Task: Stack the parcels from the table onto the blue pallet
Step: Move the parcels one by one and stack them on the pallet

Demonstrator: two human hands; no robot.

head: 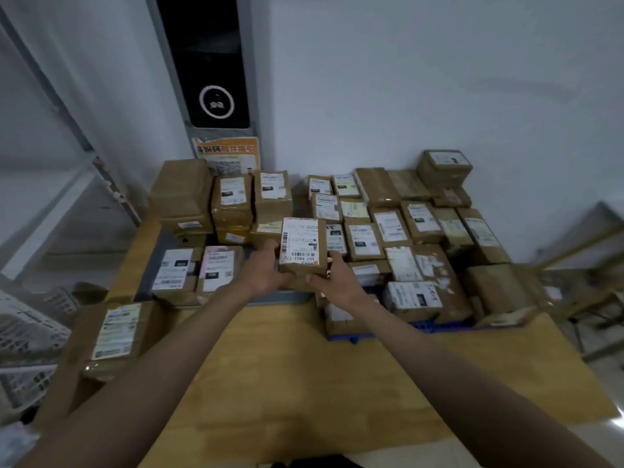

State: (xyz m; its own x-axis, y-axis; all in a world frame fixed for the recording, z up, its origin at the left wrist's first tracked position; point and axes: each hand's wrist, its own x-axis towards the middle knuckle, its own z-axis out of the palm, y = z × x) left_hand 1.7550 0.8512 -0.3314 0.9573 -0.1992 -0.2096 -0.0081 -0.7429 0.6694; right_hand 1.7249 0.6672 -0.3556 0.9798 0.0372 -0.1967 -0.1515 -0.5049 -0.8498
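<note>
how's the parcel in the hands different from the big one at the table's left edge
The held parcel is smaller and up in the air, gripped by the left hand and right hand; the big parcel rests untouched on the table. The held one's label covers most of its top; the big one's leaves wide brown margins. Both are brown, with white labels.

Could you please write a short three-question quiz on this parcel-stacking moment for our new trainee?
1. True or false: both hands grip the held parcel.
2. On which side of the view do the blue pallet's edges show under stacked parcels: A left, B right, C neither?
3. What is stuck on top of the held parcel?

Key
1. True: the left hand and right hand hold its sides.
2. B.
3. A white shipping label with a barcode.
</note>
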